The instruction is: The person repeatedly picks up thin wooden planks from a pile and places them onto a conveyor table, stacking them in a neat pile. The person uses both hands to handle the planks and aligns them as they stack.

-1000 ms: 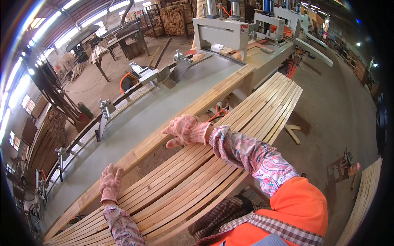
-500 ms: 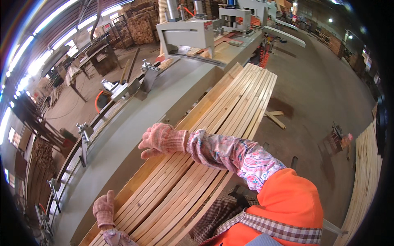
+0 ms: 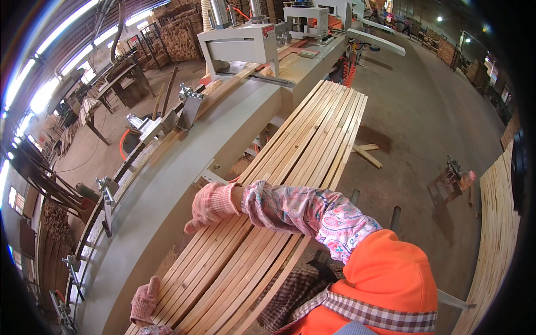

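Observation:
A wide bundle of pale wooden strips (image 3: 262, 245) lies slantwise in front of me, side by side. Over its left edge reaches my right hand (image 3: 215, 204), in a pink knit glove, holding no strip; one finger stretches down and the others are partly bent. Lower down, at the near left corner of the bundle, is my left hand (image 3: 145, 301), gloved alike, with its thumb standing apart and nothing visible in it. Its other fingers are partly hidden. A single wooden strip (image 3: 220, 96) lies along the far side of the grey machine bed (image 3: 195, 134), reaching toward the press frame.
A light grey press frame (image 3: 240, 44) spans the bed ahead. Metal clamps (image 3: 105, 192) line the bed's left edge. Two short offcuts (image 3: 368, 155) lie on the floor to the right, and a long stack of boards (image 3: 491, 223) stands at far right.
The wide strip along the bundle's left edge is gone from there, and a strip now lies on the bed's far side. Both hands are slightly lower in view; the right hand's fingers are less spread.

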Tool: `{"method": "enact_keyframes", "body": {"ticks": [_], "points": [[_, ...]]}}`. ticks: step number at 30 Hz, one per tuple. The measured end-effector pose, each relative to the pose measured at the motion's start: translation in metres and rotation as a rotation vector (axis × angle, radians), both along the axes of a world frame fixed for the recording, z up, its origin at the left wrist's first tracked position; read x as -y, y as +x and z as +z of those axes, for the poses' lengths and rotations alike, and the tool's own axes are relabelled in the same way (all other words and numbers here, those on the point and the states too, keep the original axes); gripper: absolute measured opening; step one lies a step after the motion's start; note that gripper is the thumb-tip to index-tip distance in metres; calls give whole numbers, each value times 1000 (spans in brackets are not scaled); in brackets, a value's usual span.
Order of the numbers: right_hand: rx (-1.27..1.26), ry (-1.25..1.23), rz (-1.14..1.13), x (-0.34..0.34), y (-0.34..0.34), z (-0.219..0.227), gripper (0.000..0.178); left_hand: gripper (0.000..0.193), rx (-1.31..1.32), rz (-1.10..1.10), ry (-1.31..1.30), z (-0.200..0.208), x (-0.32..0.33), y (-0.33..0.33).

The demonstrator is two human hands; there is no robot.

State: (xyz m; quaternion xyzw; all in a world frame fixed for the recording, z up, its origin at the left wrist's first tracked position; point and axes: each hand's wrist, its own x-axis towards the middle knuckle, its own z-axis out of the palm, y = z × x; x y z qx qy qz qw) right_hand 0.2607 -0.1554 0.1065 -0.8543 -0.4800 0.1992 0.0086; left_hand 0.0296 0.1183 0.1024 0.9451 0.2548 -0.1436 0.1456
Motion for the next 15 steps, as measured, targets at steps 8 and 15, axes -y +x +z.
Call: {"method": "enact_keyframes", "body": {"ticks": [8,15], "points": [[-61,72,-128,8,-1,18,81,89,148,-120,45,-24,-15,-3],[-17,-18,-152,5,3,9,75,87,87,-27,57,-8,11,5]]}}
